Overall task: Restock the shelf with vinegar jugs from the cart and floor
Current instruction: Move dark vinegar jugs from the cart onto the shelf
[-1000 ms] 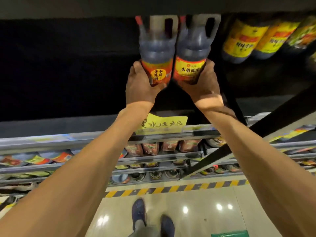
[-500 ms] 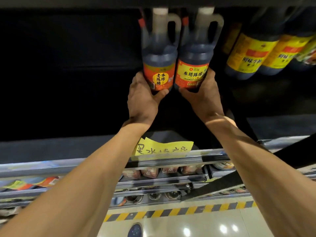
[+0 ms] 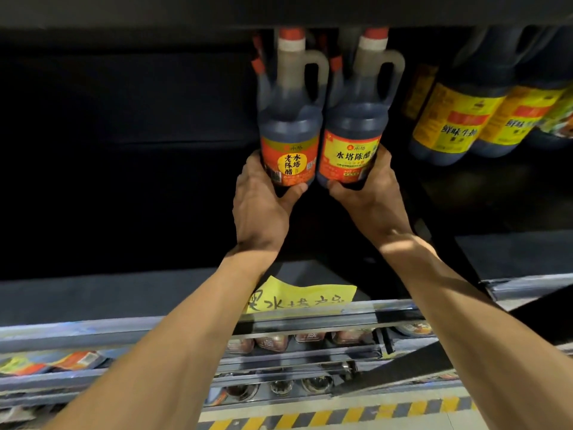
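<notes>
Two bare forearms rise from the lower corners of the frame, over a yellow-and-black floor stripe (image 3: 341,414) at the bottom edge and lower shelf rails holding small packaged goods too blurred to identify. Above them, at lower centre, a yellow handwritten note (image 3: 302,297) lies on the lip of the shelf (image 3: 93,305) being filled. Mid-frame, the left hand (image 3: 260,209) cups the base of the left vinegar jug (image 3: 290,131), thumb curled under its orange label, while the right hand (image 3: 370,197) grips the base of the right vinegar jug (image 3: 353,128) the same way. Both jugs stand upright and touching, handles turned right, red-and-white caps close beneath the shelf above; holding them low likely lets the person slide the pair back together. Whether their bottoms already rest on the shelf cannot be told, as the hands hide them. More red caps show dimly behind. At upper right, yellow-labelled bottles (image 3: 455,125) lean, cut off by the frame edge. The shelf's left half is lost in darkness; cart and floor stock are out of view.
</notes>
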### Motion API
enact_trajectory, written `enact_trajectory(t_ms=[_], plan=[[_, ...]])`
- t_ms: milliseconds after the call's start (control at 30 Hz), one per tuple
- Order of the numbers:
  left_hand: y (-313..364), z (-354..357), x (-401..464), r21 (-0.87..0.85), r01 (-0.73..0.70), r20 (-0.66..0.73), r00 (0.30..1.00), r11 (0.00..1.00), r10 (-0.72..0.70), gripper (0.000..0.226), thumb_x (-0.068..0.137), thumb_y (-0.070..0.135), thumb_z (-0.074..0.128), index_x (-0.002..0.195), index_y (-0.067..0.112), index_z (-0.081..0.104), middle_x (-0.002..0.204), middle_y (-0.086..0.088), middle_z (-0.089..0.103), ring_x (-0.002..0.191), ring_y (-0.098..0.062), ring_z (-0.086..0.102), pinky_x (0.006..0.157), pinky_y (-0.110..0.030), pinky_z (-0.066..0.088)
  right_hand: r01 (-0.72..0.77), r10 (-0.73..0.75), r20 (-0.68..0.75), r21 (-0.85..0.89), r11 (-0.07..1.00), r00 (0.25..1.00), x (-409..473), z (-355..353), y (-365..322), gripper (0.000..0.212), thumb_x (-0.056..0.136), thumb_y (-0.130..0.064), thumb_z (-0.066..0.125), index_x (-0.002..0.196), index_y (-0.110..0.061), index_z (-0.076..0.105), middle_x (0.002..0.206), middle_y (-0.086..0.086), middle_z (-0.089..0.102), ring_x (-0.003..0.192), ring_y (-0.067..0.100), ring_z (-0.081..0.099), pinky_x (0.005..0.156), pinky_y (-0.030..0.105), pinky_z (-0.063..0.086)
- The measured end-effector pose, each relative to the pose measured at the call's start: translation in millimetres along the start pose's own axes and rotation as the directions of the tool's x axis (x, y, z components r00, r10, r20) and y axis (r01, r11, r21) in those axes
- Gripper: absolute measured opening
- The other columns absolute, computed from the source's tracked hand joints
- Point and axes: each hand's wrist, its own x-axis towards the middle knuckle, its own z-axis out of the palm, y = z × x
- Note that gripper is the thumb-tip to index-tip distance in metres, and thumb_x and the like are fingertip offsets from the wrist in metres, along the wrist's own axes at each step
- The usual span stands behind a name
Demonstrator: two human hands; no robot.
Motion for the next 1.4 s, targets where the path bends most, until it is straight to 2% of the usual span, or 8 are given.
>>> enact_trajectory(t_ms=[433, 600, 700, 900, 967, 1033, 1167, 1400], plan=[[-2.0, -4.0, 0.9, 0.018, -0.002, 0.040, 0.999, 1.000, 0.001, 0.085, 0.077, 0.043, 0.086, 0.145, 0.016, 0.043, 0.136, -0.002, 0.060, 0.125, -0.021, 0.059, 0.102, -0.043, 0.051, -0.039, 0.041, 0.031, -0.069, 0.997, 0.999, -0.6, -1.9, -5.2, 0.104, 0.065, -0.055, 0.080, 0.152, -0.023, 0.033, 0.135, -0.002, 0.063, 0.126, 0.020, 0.061, 0.101, 0.050, 0.053], [14.6, -30.5, -1.0, 0.044, 0.071, 0.223, 0.972, 0.996, -0.079, 0.107, 0.078, 0.038, 0.086, 0.160, 0.020, 0.020, 0.157, -0.005, 0.039, 0.143, -0.025, 0.042, 0.117, -0.040, 0.038, -0.165, 0.182, 0.124, -0.136, 0.977, 0.975, -16.4, -17.2, -25.5, 0.116, 0.077, -0.037, 0.088, 0.161, -0.006, 0.014, 0.163, 0.015, 0.028, 0.151, 0.030, 0.029, 0.123, 0.040, 0.028], [27.4, -59.1, -14.4, 0.149, 0.099, 0.279, 0.950, 0.984, -0.138, 0.099, 0.086, 0.038, 0.079, 0.161, 0.021, 0.018, 0.164, -0.005, 0.030, 0.149, -0.025, 0.033, 0.118, -0.038, 0.032, -0.210, 0.266, 0.214, -0.255, 0.944, 0.940, -30.7, -32.7, -33.6, 0.114, 0.085, -0.033, 0.083, 0.164, -0.010, 0.004, 0.167, 0.014, 0.017, 0.155, 0.028, 0.020, 0.120, 0.035, 0.025], [47.7, -137.3, -66.0, 0.270, 0.028, 0.288, 0.951, 0.962, -0.109, 0.077, 0.094, 0.045, 0.068, 0.158, 0.030, 0.029, 0.162, -0.011, 0.033, 0.148, -0.028, 0.034, 0.115, -0.042, 0.037, 0.032, 0.124, 0.404, -0.357, 0.933, 0.906, -74.4, -59.9, -97.3, 0.096, 0.086, -0.044, 0.079, 0.160, -0.018, 0.024, 0.160, 0.009, 0.035, 0.146, 0.031, 0.037, 0.113, 0.039, 0.037], [52.3, -161.6, -79.5, 0.345, -0.025, 0.255, 0.965, 0.938, -0.068, 0.077, 0.094, 0.048, 0.066, 0.158, 0.027, 0.031, 0.158, -0.011, 0.039, 0.143, -0.028, 0.041, 0.110, -0.045, 0.044, 0.174, 0.064, 0.481, -0.432, 0.885, 0.874, -92.7, -63.5, -121.0, 0.077, 0.091, -0.048, 0.073, 0.149, -0.012, 0.038, 0.127, 0.010, 0.060, 0.119, 0.033, 0.056, 0.090, 0.038, 0.047], [55.7, -189.2, -87.9, 0.400, -0.060, 0.219, 0.975, 0.914, -0.031, 0.077, 0.093, 0.050, 0.066, 0.158, 0.023, 0.034, 0.155, -0.007, 0.045, 0.140, -0.026, 0.046, 0.109, -0.044, 0.046, 0.319, 0.048, 0.572, -0.523, 0.791, 0.819, -107.6, -58.1, -149.2, 0.067, 0.094, -0.054, 0.065, 0.138, -0.006, 0.046, 0.103, 0.009, 0.064, 0.098, 0.033, 0.062, 0.073, 0.037, 0.045], [44.5, -258.3, -108.2, 0.462, -0.088, 0.135, 0.990, 0.882, 0.028, 0.076, 0.093, 0.049, 0.067, 0.155, 0.016, 0.038, 0.154, -0.006, 0.047, 0.146, -0.024, 0.039, 0.118, -0.042, 0.037, 0.610, -0.203, 0.669, -0.455, 0.649, 0.715, -138.0, -26.7, -207.3, 0.088, 0.090, -0.055, 0.069, 0.159, -0.022, 0.025, 0.152, 0.010, 0.045, 0.135, 0.036, 0.047, 0.103, 0.046, 0.046], [-24.1, -417.1, -183.2, 0.589, 0.084, -0.067, 0.996, 0.804, -0.055, 0.076, 0.097, 0.057, 0.057, 0.159, 0.022, 0.030, 0.165, -0.001, 0.029, 0.156, -0.022, 0.018, 0.123, -0.051, 0.025, 0.859, -0.458, 0.791, -0.160, 0.487, 0.406, -228.6, 76.3, -298.7, 0.091, 0.091, -0.052, 0.070, 0.161, -0.017, 0.023, 0.160, 0.005, 0.036, 0.149, 0.028, 0.033, 0.118, 0.044, 0.035]])
